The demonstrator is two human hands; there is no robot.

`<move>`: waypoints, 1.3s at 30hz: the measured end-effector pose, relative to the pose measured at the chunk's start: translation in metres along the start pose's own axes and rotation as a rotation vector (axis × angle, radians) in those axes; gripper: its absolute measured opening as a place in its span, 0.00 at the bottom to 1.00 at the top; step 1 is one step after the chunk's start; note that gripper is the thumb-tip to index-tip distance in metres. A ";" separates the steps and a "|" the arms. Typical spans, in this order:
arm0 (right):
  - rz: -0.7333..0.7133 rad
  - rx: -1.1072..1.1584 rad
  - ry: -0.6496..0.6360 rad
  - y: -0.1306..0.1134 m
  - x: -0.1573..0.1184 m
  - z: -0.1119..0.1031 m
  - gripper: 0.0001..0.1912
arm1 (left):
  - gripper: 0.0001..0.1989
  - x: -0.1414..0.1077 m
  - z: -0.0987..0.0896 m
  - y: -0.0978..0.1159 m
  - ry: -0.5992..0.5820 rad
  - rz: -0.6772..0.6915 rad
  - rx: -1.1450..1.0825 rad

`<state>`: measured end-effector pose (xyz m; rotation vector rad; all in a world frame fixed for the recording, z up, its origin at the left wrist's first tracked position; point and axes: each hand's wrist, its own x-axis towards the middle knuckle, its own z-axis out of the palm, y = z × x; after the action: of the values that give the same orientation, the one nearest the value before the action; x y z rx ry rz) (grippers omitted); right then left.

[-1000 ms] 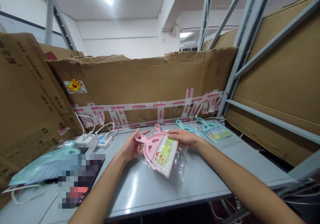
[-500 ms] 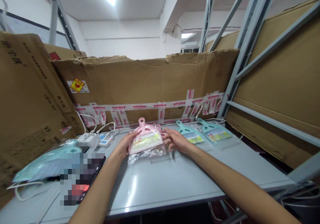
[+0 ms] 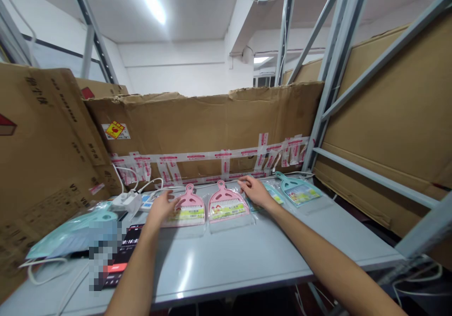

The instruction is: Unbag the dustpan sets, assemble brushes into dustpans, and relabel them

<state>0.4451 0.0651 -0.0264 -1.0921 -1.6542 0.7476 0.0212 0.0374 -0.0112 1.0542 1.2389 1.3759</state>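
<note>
Two pink dustpan-and-brush sets in clear bags, a left one (image 3: 190, 212) and a right one (image 3: 228, 205), lie side by side on the grey table (image 3: 226, 264). My left hand (image 3: 163, 208) is at the left edge of the left pink set, fingers apart and partly over it. My right hand (image 3: 257, 191), loosely bent with fingers apart, hovers or rests between the right pink set and a teal dustpan set (image 3: 273, 194); whether it touches either I cannot tell. It covers part of that teal set. Another teal set (image 3: 298, 191) lies farther right.
At the left are a bagged teal item (image 3: 67, 233), a phone (image 3: 123, 255) partly blurred out, white plugs (image 3: 127, 200) and cables. A cardboard wall (image 3: 212, 127) closes off the back; metal shelf posts (image 3: 332, 76) stand at the right.
The pink sets, held together between both hands before, now lie flat and apart on the table. My hands have let go and moved outward. The view has tilted up slightly.
</note>
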 end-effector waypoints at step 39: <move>0.509 -1.089 -0.129 -0.005 0.011 -0.148 0.22 | 0.22 -0.027 0.075 -0.009 -0.221 0.313 1.281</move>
<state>0.5819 0.0699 0.0310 -2.3178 -1.9399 0.1480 0.1001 0.0229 -0.0123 2.2520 1.8473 0.4965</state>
